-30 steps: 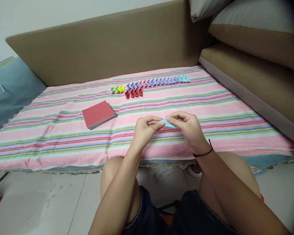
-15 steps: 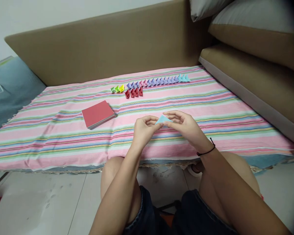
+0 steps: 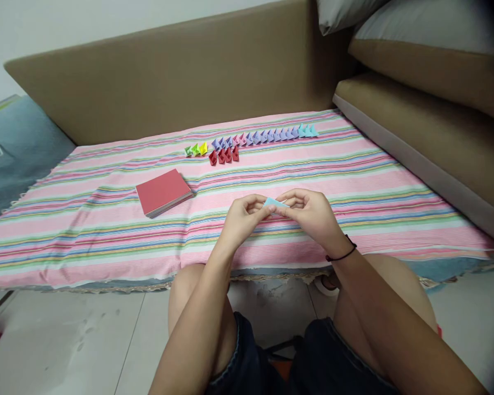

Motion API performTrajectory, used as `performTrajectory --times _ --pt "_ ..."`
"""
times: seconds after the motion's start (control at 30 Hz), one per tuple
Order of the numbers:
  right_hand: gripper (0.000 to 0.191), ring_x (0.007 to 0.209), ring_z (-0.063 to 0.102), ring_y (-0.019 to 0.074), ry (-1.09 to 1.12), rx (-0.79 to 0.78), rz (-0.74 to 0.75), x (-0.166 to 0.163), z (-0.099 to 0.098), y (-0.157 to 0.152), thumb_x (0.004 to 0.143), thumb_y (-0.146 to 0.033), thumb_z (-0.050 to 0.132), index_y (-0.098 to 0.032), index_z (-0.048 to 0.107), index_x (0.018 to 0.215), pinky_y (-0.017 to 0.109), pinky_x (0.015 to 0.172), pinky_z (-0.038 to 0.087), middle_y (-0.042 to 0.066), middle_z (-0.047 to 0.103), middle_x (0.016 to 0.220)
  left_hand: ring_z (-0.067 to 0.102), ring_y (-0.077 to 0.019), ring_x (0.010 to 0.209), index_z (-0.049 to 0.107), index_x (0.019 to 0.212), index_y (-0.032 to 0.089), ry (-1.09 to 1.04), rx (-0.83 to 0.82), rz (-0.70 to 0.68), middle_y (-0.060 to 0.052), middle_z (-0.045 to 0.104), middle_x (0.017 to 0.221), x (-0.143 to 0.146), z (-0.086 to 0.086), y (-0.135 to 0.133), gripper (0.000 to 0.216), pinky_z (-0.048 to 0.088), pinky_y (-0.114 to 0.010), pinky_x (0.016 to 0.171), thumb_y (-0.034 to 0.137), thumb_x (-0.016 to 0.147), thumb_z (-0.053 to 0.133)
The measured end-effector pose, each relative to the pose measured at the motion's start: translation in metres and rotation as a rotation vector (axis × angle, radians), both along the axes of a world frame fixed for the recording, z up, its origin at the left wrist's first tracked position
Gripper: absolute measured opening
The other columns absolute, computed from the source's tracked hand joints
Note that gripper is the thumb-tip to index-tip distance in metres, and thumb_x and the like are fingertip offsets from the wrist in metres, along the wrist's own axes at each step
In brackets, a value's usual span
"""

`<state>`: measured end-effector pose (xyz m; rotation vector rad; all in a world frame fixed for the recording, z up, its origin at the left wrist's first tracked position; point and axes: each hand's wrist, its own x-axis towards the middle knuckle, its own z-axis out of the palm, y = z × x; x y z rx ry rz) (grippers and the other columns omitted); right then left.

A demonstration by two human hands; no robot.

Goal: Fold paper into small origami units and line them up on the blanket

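Between my two hands is a small light-blue piece of folded paper point(image 3: 274, 202), held above the front part of the striped cloth. My left hand point(image 3: 246, 215) pinches its left side, thumb in front and fingers curled behind. On the other side, my right hand point(image 3: 308, 211) grips the paper between thumb and fingers, with a black cord bracelet at the wrist. Both thumbs nearly meet at the paper's lower edge. My fingers cover much of the paper, so its full shape is hidden.
Small folded paper boats in purple, pink and light blue form a row point(image 3: 271, 135) at the back. Green and yellow ones point(image 3: 196, 149) and several red ones point(image 3: 224, 156) sit nearby. A red-topped paper stack point(image 3: 163, 192) lies left. Brown cushions point(image 3: 420, 131) rise at right.
My right hand's fingers have come down and closer to the left hand. Less of the blue paper shows, and its raised peak is now lower.
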<state>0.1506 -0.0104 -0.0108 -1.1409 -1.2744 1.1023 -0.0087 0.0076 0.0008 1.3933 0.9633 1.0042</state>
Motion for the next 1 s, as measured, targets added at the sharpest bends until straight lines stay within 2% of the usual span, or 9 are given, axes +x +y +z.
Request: performTrajectory --times 0.13,0.27,0.4,0.6,0.7,0.8,0.93,1.0 --pt "0.033 0.066 0.068 0.0194 0.045 -0.062 0.064 0.001 0.001 0.001 0.058 -0.035 0.082 -0.016 0.068 0.081 0.032 0.066 0.054 0.003 0.071 0.066 0.060 -0.0135 0.056 0.069 0.069 0.014 0.013 0.026 0.080 -0.002 0.065 0.059 -0.001 -0.002 0.001 0.020 0.050 -0.025 0.058 0.032 0.064 0.074" --pt "0.032 0.072 0.070 0.0197 0.127 -0.116 0.116 0.003 0.005 0.000 0.065 -0.032 0.077 -0.017 0.069 0.093 0.035 0.075 0.055 0.004 0.073 0.071 0.059 -0.0129 0.054 0.069 0.067 0.014 0.020 0.034 0.126 -0.001 0.064 0.059 0.001 -0.001 0.000 0.019 0.049 -0.026 0.058 0.032 0.064 0.073" --pt "0.030 0.069 0.070 0.0195 0.119 -0.112 0.070 0.005 0.006 -0.001 0.065 -0.027 0.076 -0.017 0.069 0.093 0.035 0.073 0.056 0.004 0.073 0.070 0.057 -0.0125 0.054 0.065 0.068 0.015 0.078 0.083 0.093 0.000 0.061 0.058 0.001 -0.001 0.001 0.017 0.045 -0.024 0.056 0.031 0.068 0.070" --pt "0.031 0.069 0.068 0.0188 0.094 -0.067 0.043 0.003 0.004 0.000 0.064 -0.029 0.078 -0.016 0.069 0.091 0.035 0.073 0.054 0.004 0.072 0.070 0.043 -0.0080 0.048 0.059 0.067 0.016 0.094 0.107 0.048 0.004 0.049 0.051 0.000 -0.002 0.002 0.016 0.032 -0.022 0.048 0.029 0.070 0.068" --pt "0.038 0.071 0.066 0.0155 0.229 -0.088 0.034 -0.003 0.002 0.001 0.062 -0.031 0.079 -0.017 0.067 0.094 0.032 0.077 0.051 0.001 0.068 0.071 0.045 -0.0083 0.049 0.057 0.063 0.016 0.008 0.098 0.110 0.004 0.050 0.051 0.002 -0.002 0.002 0.019 0.035 -0.022 0.051 0.029 0.070 0.068" --pt "0.038 0.068 0.064 0.0130 0.329 -0.105 0.005 -0.009 -0.001 0.002 0.057 -0.032 0.082 -0.016 0.066 0.087 0.029 0.075 0.051 -0.003 0.064 0.065 0.045 -0.0079 0.049 0.056 0.059 0.015 -0.052 0.077 0.158 0.004 0.051 0.050 0.005 -0.001 0.001 0.021 0.036 -0.022 0.051 0.029 0.069 0.068" --pt "0.036 0.064 0.062 0.0125 0.279 -0.054 -0.069 -0.006 -0.003 0.004 0.051 -0.031 0.085 -0.016 0.066 0.077 0.028 0.070 0.050 -0.003 0.063 0.061 0.051 -0.0093 0.054 0.062 0.064 0.013 -0.041 0.033 0.061 0.002 0.056 0.054 0.004 0.002 0.001 0.017 0.041 -0.022 0.056 0.029 0.070 0.066" --pt "0.035 0.064 0.062 0.0135 0.234 -0.036 -0.055 -0.002 -0.003 0.005 0.050 -0.032 0.085 -0.016 0.067 0.075 0.029 0.070 0.050 -0.002 0.064 0.062 0.052 -0.0101 0.055 0.065 0.065 0.013 -0.026 0.019 0.027 0.002 0.058 0.054 0.002 0.003 0.002 0.016 0.043 -0.023 0.059 0.028 0.070 0.066"
